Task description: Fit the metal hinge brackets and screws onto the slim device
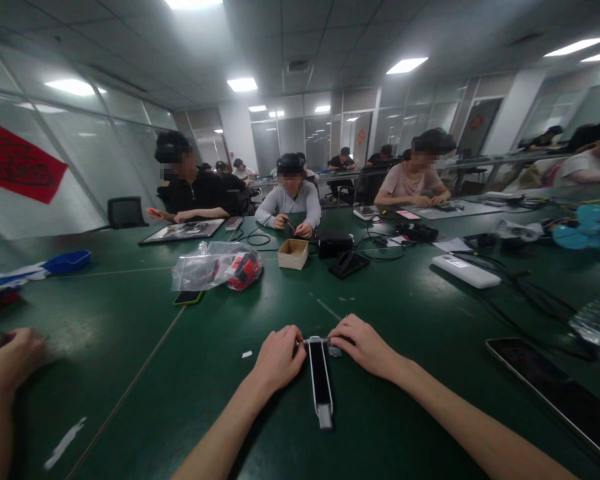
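Note:
On the green table before me lies a long, narrow thing with a black face and white frame (320, 377). Its near end carries a light grey block (325, 418). My left hand (281, 358) is closed at the left of its far end, fingertips pinched on the thin edge there. At the right of that end, my right hand (363, 343) has its fingers curled and pressed together on a small grey metal piece (335, 351). The fingers hide part of both grips, and the exact kind of the long thing does not show.
Further out stand a clear plastic bag (215, 267) with red parts, a small open box (293, 254) and a black case (335, 243). At the right lie a large phone (555, 393) and cables. Another person's hand (15, 360) rests at the left; co-workers sit opposite.

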The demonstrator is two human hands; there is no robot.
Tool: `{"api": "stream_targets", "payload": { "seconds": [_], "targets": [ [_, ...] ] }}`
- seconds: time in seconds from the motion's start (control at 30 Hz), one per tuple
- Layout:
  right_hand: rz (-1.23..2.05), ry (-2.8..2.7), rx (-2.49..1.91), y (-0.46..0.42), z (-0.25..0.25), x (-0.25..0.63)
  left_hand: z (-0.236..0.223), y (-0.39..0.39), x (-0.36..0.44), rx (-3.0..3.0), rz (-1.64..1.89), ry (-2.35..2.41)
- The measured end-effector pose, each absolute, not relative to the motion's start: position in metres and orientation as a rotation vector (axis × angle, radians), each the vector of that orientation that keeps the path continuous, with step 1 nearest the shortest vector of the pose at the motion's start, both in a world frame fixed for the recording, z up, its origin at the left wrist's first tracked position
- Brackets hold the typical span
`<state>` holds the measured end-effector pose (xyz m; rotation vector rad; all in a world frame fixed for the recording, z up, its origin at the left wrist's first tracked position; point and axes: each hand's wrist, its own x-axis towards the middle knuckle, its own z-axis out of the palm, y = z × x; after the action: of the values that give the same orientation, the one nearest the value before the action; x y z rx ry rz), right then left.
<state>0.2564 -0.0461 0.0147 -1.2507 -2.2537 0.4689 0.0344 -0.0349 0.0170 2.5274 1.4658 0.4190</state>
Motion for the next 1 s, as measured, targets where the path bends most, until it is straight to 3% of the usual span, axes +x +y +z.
{"api": "stream_targets", "payload": {
  "seconds": [1.0],
  "targets": [
    [0.340,-2.243,-1.193,-0.0471,0.0152,0.2569,0.0200,-0.0358,0.0359,2.524,0.387,1.483]
  ]
}}
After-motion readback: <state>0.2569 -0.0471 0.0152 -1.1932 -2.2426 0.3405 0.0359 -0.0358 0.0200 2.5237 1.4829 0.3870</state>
